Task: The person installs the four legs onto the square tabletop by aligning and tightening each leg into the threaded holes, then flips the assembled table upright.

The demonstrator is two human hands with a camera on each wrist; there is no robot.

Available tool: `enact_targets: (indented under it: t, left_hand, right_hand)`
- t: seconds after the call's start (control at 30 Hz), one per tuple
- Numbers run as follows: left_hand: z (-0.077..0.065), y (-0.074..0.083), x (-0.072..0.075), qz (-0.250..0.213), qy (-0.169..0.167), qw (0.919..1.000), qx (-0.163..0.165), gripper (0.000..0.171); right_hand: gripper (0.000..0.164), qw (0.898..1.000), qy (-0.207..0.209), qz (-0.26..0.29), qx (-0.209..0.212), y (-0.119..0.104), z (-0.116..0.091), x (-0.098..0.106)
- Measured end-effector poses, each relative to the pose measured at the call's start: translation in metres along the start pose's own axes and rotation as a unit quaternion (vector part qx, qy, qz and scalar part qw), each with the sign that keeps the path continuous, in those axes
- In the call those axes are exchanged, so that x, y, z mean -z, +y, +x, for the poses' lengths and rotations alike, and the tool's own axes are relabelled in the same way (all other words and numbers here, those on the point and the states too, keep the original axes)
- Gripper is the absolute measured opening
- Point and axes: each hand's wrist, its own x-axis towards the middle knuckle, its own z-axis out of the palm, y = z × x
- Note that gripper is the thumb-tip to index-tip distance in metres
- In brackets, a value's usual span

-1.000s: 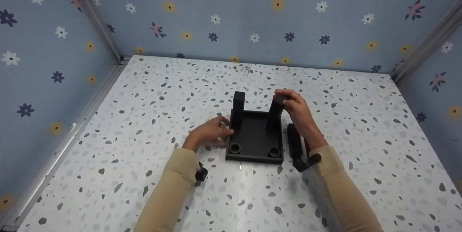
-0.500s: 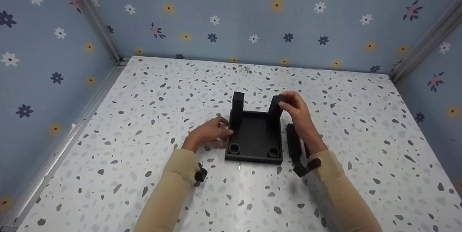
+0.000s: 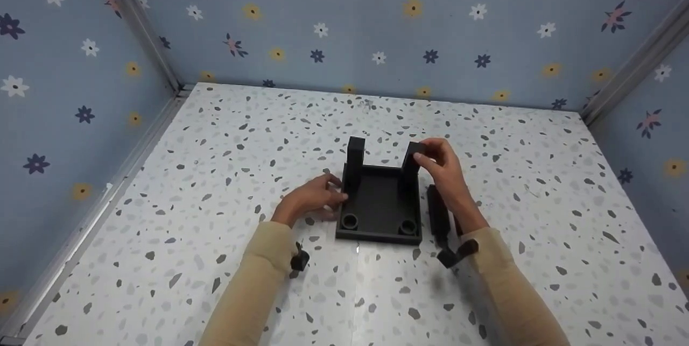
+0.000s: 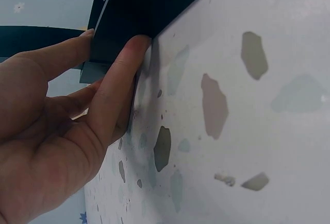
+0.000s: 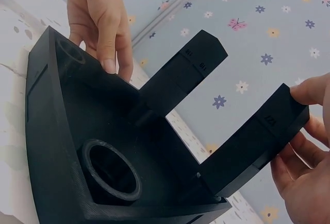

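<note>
A black square tray-like base (image 3: 379,200) with raised walls lies on the table, ring sockets (image 3: 350,221) showing at its two near corners. My left hand (image 3: 309,198) pinches its left wall, thumb over the rim and fingers along the outside, as the left wrist view (image 4: 118,74) also shows. Two black legs rise from the far corners. The left leg (image 3: 355,160) stands free of any hand. My right hand (image 3: 451,176) grips the upper end of the right leg (image 5: 252,141) between thumb and fingers. How deep that leg sits in its corner is hidden.
A long black piece (image 3: 438,211) lies right of the base, partly behind my right wrist. Small black wrist cameras (image 3: 300,260) sit on both sleeves. Flower-patterned walls (image 3: 366,28) bound the speckled table (image 3: 242,136) at the back and sides.
My right hand has shifted slightly right and down, from the leg's top to its right side. The right leg leans a little less. The left hand and base hold still.
</note>
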Motion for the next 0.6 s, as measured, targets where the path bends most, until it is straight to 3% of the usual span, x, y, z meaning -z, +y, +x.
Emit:
enact_targets:
  t: [0.33,0.47,0.6]
  left_hand:
    - [0.0005,-0.0002,0.0008,0.011,0.005,0.9999,-0.004,0.045]
    - [0.0000,-0.0003,0.0012,0.022,0.005,0.9997,-0.008,0.045]
    - [-0.0008,0.0003,0.0014,0.016,0.005,0.9998,-0.009,0.045]
  right_hand:
    - [0.032,1.000,0.011,-0.008,0.006,0.0007,0.0010,0.0006]
    - [0.030,1.000,0.007,0.014,0.016,0.0009,0.0040,0.0014]
    - [0.031,0.998,-0.024,0.051,0.017,-0.0003,0.0078,0.0016]
